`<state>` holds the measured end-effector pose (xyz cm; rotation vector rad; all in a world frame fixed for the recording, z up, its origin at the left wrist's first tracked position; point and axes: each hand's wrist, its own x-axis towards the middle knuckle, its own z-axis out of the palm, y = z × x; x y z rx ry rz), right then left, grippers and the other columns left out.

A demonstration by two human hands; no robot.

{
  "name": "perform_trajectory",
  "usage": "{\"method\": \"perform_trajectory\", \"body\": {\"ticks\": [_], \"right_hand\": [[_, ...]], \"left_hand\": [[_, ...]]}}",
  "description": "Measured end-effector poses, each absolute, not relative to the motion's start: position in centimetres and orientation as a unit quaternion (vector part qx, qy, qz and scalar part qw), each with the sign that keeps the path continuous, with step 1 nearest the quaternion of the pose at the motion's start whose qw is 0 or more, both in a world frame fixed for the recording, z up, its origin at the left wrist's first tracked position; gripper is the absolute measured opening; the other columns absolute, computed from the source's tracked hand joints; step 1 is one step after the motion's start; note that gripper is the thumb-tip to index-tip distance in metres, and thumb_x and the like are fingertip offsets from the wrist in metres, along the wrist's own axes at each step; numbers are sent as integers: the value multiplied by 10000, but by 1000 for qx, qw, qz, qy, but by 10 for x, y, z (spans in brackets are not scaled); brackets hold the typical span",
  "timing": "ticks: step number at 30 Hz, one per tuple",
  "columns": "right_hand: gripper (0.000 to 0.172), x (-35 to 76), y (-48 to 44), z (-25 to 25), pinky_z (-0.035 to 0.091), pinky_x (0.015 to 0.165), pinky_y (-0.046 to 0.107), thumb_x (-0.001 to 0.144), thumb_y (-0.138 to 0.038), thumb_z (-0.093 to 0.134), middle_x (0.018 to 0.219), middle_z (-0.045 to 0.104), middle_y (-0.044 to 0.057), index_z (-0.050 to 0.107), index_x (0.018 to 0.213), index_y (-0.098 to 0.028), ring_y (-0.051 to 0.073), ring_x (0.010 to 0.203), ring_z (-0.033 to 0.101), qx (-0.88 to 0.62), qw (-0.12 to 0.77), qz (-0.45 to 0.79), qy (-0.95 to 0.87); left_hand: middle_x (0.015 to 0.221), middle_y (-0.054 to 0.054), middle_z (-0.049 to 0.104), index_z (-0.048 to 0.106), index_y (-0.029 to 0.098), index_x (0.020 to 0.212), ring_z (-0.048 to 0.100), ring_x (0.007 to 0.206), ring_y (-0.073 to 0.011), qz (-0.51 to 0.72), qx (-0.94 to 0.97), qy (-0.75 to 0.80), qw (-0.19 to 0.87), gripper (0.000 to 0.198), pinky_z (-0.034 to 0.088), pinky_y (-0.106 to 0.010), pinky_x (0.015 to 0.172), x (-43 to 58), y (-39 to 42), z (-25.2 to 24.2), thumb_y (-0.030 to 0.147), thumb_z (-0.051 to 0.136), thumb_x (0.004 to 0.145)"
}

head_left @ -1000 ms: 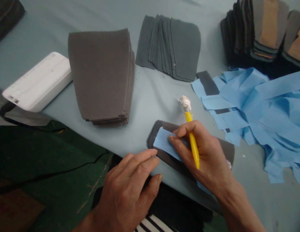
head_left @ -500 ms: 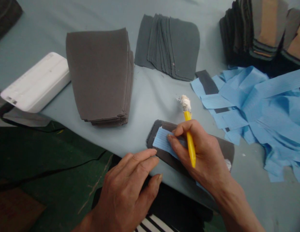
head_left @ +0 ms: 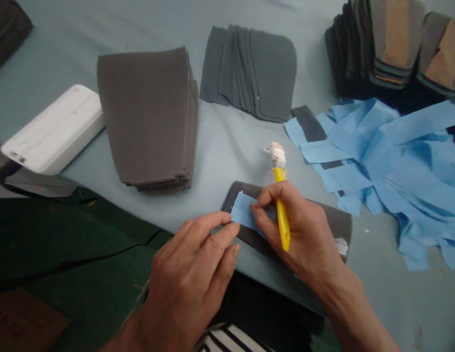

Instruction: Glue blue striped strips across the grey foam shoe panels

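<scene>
Your right hand (head_left: 304,230) grips the yellow brush (head_left: 283,220), white end pointing away from you, while its thumb and a finger touch the blue strip (head_left: 245,210), which lies on the dark piece (head_left: 335,220) near the table's (head_left: 231,146) edge. Your left hand (head_left: 194,269) is loosely open, palm down, fingertips at the strip's left end.

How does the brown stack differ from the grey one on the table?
The brown stack is thick and fairly squared up, while the grey stack is low and fanned out sideways. The brown stack's top piece also looks larger than the grey stack's. Both lie on the table.
</scene>
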<state>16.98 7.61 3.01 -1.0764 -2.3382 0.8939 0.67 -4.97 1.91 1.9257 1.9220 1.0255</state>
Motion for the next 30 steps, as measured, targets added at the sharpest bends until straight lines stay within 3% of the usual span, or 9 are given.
{"method": "perform_trajectory", "body": {"ticks": [12,30], "right_hand": [[174,169,77,29,331,549,188,967,-133,639,709,462,-109,509,949,-246,71,526,357,-385,220,309,-841],[152,169,79,26,376,600,181,957,-131,636,716,509,-99,530,961,-241,73,550,444,-377,228,304,-845]], "left_hand": [[947,-48,709,721,123,1207,702,833,-203,337,659,669,77,217,586,-346,755,13,-18,8,123,564,1056],[933,-34,707,725,139,1201,695,799,-191,308,665,678,51,212,544,-321,711,13,-13,5,138,573,1053]]}}
